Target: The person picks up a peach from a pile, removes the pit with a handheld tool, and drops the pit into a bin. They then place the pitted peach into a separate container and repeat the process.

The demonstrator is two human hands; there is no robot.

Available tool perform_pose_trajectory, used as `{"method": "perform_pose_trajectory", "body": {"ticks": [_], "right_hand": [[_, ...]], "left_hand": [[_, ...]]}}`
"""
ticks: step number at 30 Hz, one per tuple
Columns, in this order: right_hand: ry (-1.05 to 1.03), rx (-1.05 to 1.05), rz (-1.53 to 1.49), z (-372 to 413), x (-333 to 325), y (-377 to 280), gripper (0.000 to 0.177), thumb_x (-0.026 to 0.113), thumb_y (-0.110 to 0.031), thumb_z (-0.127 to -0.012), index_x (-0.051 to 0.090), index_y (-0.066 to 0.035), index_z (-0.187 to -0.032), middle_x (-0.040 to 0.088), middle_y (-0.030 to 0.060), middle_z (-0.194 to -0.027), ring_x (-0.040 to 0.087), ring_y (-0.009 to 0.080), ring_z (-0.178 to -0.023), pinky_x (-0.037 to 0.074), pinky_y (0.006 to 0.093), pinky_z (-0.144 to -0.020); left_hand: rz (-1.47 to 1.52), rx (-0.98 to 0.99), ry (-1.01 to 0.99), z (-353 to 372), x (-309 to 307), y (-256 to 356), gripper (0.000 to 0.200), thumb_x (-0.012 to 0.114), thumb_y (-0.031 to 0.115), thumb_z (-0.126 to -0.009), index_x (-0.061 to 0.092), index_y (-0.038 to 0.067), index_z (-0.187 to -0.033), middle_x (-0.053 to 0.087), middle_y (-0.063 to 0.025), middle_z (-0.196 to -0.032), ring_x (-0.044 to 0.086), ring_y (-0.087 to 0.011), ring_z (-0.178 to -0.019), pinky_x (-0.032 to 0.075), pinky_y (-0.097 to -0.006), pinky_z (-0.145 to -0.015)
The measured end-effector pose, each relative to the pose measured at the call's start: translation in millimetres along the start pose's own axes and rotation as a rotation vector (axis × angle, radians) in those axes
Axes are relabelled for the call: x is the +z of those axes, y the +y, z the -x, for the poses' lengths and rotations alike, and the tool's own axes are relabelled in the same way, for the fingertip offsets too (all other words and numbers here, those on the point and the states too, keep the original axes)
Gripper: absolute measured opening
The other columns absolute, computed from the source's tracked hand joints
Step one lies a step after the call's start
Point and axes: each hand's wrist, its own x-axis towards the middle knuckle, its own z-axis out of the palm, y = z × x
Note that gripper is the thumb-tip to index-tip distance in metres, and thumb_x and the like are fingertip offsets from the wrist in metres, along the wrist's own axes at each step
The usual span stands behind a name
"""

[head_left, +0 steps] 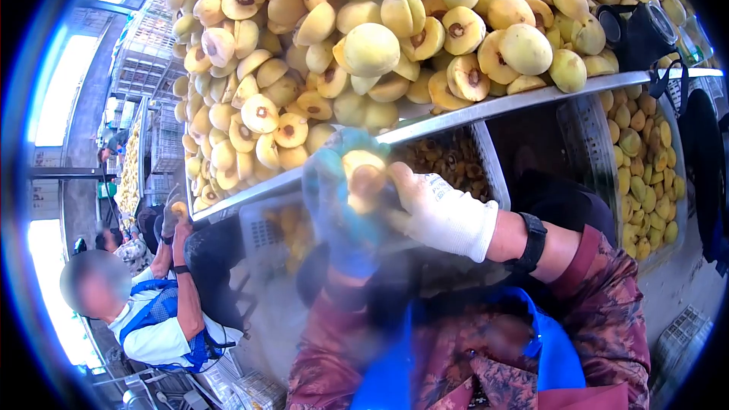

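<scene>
My left hand (328, 186), in a blue-green glove, is closed around a halved yellow peach (363, 165), its cut face turned up. The middle of the cut face is brownish and smeared by motion. Against the fruit's right side is my right hand (440, 209) in a white knit glove, its fingers closed at the cut face. Whatever it grips is hidden in the blur. Just beyond both hands, a large heap of yellow peach halves (258, 114) lies on a metal-edged table, many with brown pits showing.
The table's metal rim (486, 110) runs in front of me. Below it stands a crate of brown pits (456, 159). A crate of peach halves (645, 175) is at right. A black respirator-like mask (638, 30) rests on the heap. A co-worker (163, 319) sits at left, holding fruit.
</scene>
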Motion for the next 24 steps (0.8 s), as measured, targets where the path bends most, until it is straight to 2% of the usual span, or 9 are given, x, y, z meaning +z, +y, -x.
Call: {"method": "perform_pose_trajectory", "body": {"ticks": [2, 6, 8, 9, 11, 12, 15, 20, 24], "right_hand": [[-0.013, 0.008, 0.016, 1, 1, 0, 0.038, 0.064, -0.019, -0.086, 0.043, 0.0, -0.111, 0.061, 0.0259, -0.079, 0.063, 0.0431, -0.074, 0.048, 0.0492, -0.061], [-0.027, 0.01, -0.114, 6, 1, -6, 0.035, 0.064, -0.02, -0.089, 0.044, 0.0, -0.11, 0.062, 0.025, -0.078, 0.063, 0.0426, -0.068, 0.048, 0.0474, -0.056], [-0.011, -0.035, -0.168, 7, 8, -1, 0.037, 0.063, -0.021, -0.09, 0.045, 0.0, -0.114, 0.062, 0.0223, -0.076, 0.064, 0.0389, -0.064, 0.049, 0.0445, -0.054], [-0.001, -0.057, -0.194, 7, 10, 0, 0.038, 0.063, -0.022, -0.09, 0.045, 0.0, -0.116, 0.062, 0.021, -0.075, 0.064, 0.037, -0.062, 0.049, 0.0431, -0.053], [-0.209, 0.198, -0.393, 6, -12, -21, 0.043, 0.062, -0.023, -0.09, 0.044, -0.001, -0.122, 0.062, 0.0171, -0.072, 0.064, 0.0298, -0.058, 0.05, 0.0391, -0.052], [-0.316, 0.325, -0.491, 6, -20, -29, 0.045, 0.062, -0.023, -0.09, 0.044, -0.001, -0.125, 0.061, 0.0152, -0.07, 0.064, 0.0262, -0.056, 0.05, 0.0371, -0.052], [-0.297, 0.25, -0.514, 9, -11, -23, 0.048, 0.058, -0.016, -0.091, 0.039, -0.004, -0.133, 0.054, 0.0029, -0.062, 0.054, 0.0128, -0.051, 0.046, 0.03, -0.047], [-0.414, 0.448, -0.697, 12, -18, -30, 0.043, 0.058, -0.015, -0.092, 0.041, -0.006, -0.13, 0.051, 0.0012, -0.062, 0.051, 0.0111, -0.05, 0.044, 0.0283, -0.046], [-0.457, 0.418, -0.974, 19, -13, -23, 0.037, 0.056, -0.012, -0.093, 0.043, -0.006, -0.126, 0.049, -0.0004, -0.062, 0.047, 0.0094, -0.049, 0.041, 0.0261, -0.045]], "left_hand": [[0.04, -0.046, -0.034, 0, -2, 2, 0.053, 0.038, 0.044, -0.103, 0.059, -0.004, -0.112, 0.063, -0.0134, -0.103, 0.062, -0.0235, -0.091, 0.051, -0.0352, -0.085], [0.227, -0.12, -0.062, 1, -5, 7, 0.049, 0.041, 0.041, -0.103, 0.059, -0.004, -0.112, 0.064, -0.0133, -0.102, 0.063, -0.0236, -0.088, 0.052, -0.035, -0.084], [0.435, -0.228, -0.021, 2, -7, 7, 0.048, 0.043, 0.04, -0.103, 0.06, -0.004, -0.111, 0.064, -0.0132, -0.103, 0.063, -0.0234, -0.088, 0.052, -0.0351, -0.084], [0.589, -0.246, 0.058, 2, -1, 14, 0.028, 0.047, 0.022, -0.101, 0.057, -0.004, -0.102, 0.066, -0.0134, -0.097, 0.059, -0.0192, -0.084, 0.048, -0.0311, -0.082], [0.37, -0.115, -0.007, -2, -3, 22, 0.026, 0.049, 0.02, -0.1, 0.057, -0.004, -0.105, 0.066, -0.0151, -0.099, 0.06, -0.0201, -0.086, 0.048, -0.031, -0.082], [0.403, -0.132, -0.049, -3, -5, 20, 0.026, 0.05, 0.019, -0.1, 0.057, -0.004, -0.107, 0.066, -0.0156, -0.1, 0.061, -0.0203, -0.086, 0.049, -0.0307, -0.081], [0.558, -0.261, -0.187, -9, -14, 14, 0.026, 0.052, 0.018, -0.099, 0.057, -0.004, -0.11, 0.066, -0.0167, -0.102, 0.062, -0.0204, -0.086, 0.05, -0.0301, -0.079], [0.673, -0.624, -0.403, -22, -25, 20, 0.031, 0.061, 0.019, -0.091, 0.059, -0.006, -0.11, 0.066, -0.0132, -0.097, 0.061, -0.0163, -0.078, 0.05, -0.0245, -0.069], [0.627, -0.693, -0.604, -30, -29, 10, 0.028, 0.062, 0.015, -0.088, 0.063, -0.005, -0.108, 0.065, -0.0092, -0.09, 0.059, -0.0125, -0.074, 0.046, -0.0206, -0.065]]}}
